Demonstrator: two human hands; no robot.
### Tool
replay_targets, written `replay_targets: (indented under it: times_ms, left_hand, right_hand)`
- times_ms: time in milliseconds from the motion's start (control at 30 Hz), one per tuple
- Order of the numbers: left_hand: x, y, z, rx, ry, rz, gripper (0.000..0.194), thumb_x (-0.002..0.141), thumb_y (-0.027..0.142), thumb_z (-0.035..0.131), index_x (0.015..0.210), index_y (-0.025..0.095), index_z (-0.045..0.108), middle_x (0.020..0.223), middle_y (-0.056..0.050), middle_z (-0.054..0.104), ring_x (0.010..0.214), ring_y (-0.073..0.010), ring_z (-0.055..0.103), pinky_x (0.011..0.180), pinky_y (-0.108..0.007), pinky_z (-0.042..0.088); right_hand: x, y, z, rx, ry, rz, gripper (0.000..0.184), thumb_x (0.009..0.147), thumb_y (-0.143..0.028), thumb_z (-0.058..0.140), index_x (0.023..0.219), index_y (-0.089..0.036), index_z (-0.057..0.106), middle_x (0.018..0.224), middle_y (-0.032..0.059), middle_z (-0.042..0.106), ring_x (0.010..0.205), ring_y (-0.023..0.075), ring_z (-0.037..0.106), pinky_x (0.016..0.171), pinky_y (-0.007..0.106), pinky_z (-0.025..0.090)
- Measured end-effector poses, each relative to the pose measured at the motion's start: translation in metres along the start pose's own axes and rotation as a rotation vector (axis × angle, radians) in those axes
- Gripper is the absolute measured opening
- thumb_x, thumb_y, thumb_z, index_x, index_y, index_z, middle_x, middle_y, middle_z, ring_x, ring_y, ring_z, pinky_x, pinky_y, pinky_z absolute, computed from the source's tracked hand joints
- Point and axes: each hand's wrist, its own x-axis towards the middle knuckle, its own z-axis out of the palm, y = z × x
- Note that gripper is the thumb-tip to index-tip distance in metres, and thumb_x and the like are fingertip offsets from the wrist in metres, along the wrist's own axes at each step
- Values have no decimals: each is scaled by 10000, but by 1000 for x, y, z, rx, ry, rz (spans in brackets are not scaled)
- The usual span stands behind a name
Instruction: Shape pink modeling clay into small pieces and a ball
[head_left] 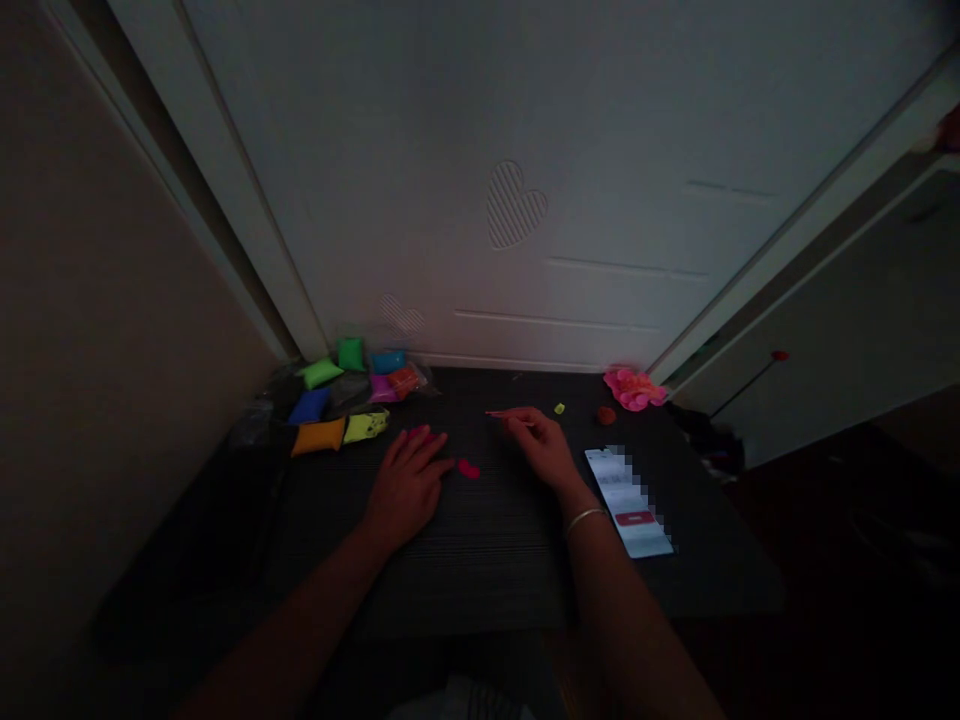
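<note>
My left hand point(409, 485) lies with its fingers stretched out on the dark table point(465, 560). Under and just beyond its fingertips shows some magenta material point(421, 433), mostly covered. Beside the thumb is a small flat pinkish-red piece point(469, 469), which looks like modelling clay. My right hand point(541, 443) is closed in a pinch on a thin pink stick point(495, 414), whose tip points left just above the table. What kind of tool the stick is cannot be made out in the dim light.
Soft coloured packets point(319, 436) lie at the back left. To the right are a lit phone point(626, 500), a yellow bit point(559, 408), a reddish-brown lump point(606, 415) and a pink petalled object point(636, 389). A white panel point(450, 200) with hearts rises behind the table.
</note>
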Motion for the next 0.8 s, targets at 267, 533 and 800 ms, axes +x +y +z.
replay_targets:
  times_ms: [267, 533, 800]
  left_hand:
    - [-1, 2, 1, 21, -78, 108, 436, 735, 223, 530, 1141, 383, 541, 1349, -16, 408, 1271, -297, 278, 1015, -519, 216]
    - [-3, 3, 1, 11, -90, 115, 449, 742, 219, 515, 1161, 379, 520, 1351, -8, 408, 1272, -289, 276, 1017, -546, 167]
    - [-2, 1, 3, 2, -18, 45, 428, 761, 160, 438, 1152, 303, 541, 1294, 9, 481, 1245, -263, 332, 1016, -521, 211]
  right_hand:
    - [-5, 0, -8, -486, -206, -182, 232, 811, -277, 481, 926, -167, 649, 1109, 112, 561, 1047, 207, 521, 890, 365, 402]
    - [-6, -2, -12, -702, -246, -175, 213, 806, -244, 478, 890, -167, 659, 1022, 99, 597, 960, 201, 542, 858, 345, 421]
    - [-6, -6, -5, -755, -168, -272, 180, 802, -231, 490, 842, -195, 662, 1110, 103, 572, 1116, 251, 448, 933, 449, 328]
